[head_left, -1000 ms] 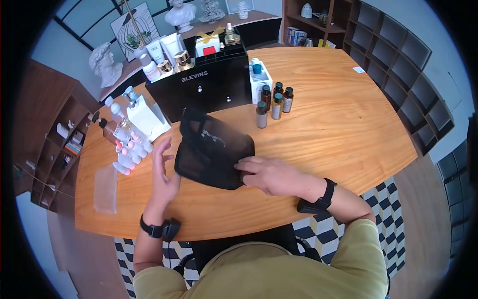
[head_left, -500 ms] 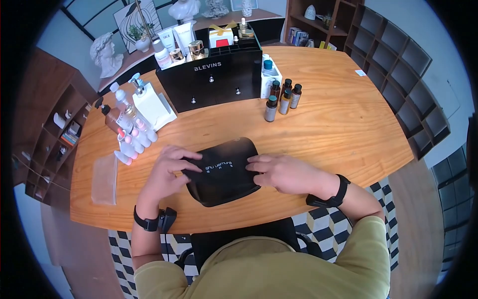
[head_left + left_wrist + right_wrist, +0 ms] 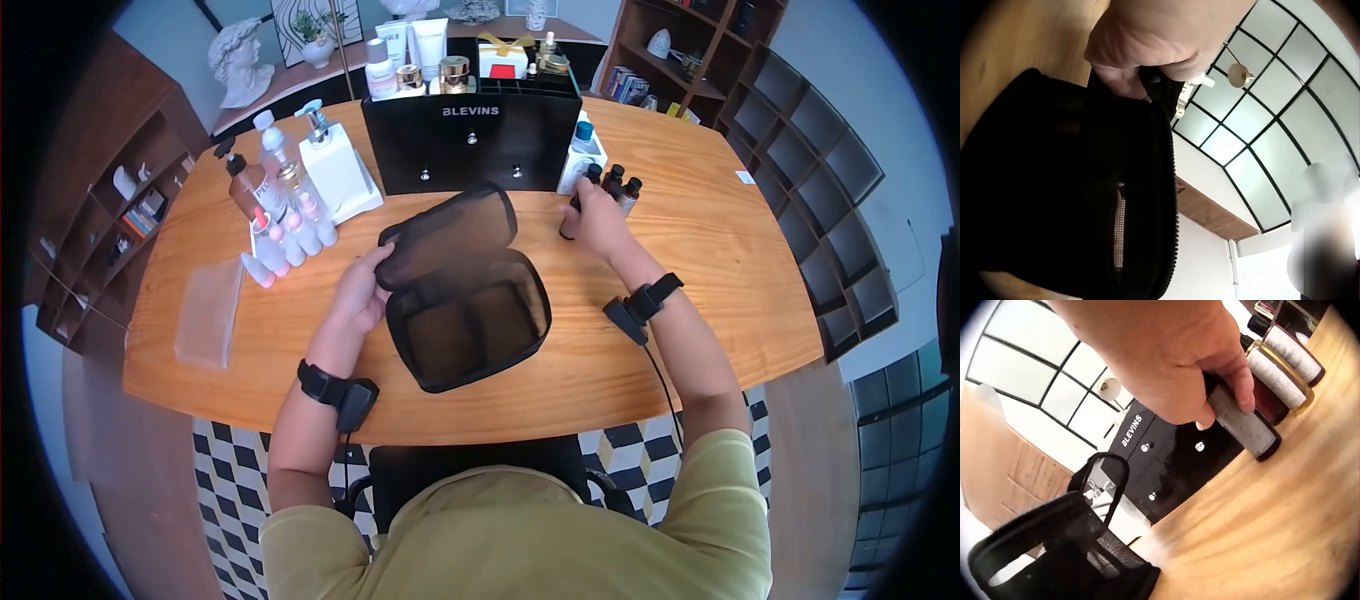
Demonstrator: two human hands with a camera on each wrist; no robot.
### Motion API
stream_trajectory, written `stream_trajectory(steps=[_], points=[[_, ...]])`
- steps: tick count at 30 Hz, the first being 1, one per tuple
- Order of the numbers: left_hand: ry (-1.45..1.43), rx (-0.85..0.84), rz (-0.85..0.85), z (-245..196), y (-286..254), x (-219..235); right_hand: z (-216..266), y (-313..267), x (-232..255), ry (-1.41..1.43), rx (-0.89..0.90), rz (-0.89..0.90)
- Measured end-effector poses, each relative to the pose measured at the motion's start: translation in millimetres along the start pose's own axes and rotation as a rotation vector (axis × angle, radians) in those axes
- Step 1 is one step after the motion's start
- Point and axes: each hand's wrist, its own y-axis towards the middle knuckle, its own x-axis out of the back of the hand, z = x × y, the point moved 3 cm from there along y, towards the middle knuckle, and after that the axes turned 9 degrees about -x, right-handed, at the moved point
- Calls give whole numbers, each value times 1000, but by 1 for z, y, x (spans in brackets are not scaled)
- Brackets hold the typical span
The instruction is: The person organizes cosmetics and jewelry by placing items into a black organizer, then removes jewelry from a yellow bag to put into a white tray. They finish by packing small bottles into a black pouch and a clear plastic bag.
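Observation:
A black mesh cosmetic bag (image 3: 520,325) stands on the table before me, its lid (image 3: 455,240) raised to show a divided inside. My left hand (image 3: 360,290) grips the left side of the lid, thumb and fingers at its edge. In the left wrist view the bag's zipped edge (image 3: 1172,187) runs below that hand (image 3: 1160,37). At the back right my right hand (image 3: 603,225) pinches a small dark bottle with a grey label (image 3: 1244,425). Other small bottles (image 3: 1279,378) stand close beside it, partly behind the hand in the head view.
A black drawer organizer (image 3: 470,150) topped with cosmetics stands at the back. White holders and pump bottles (image 3: 340,165) fill the back left, with several small pink-and-white bottles (image 3: 300,240) in front. A flat clear pouch (image 3: 208,315) lies at the left.
The bag's lid, closed half a second ago, is now open with the left hand holding it. My right hand has left the bag and moved to the small bottles, taking hold of one.

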Motion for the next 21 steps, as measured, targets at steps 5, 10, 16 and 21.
stream_trajectory(steps=[5,10,16,21], points=[[-47,103,-66,5,0,1,53,-20,50,394,39,-94],[-44,151,-53,12,1,3,138,-80,51,542,411,492],[-21,106,-65,11,-4,2,164,-109,-38,163,379,805],[-53,105,-39,13,-3,1,159,-99,-6,147,464,609]])
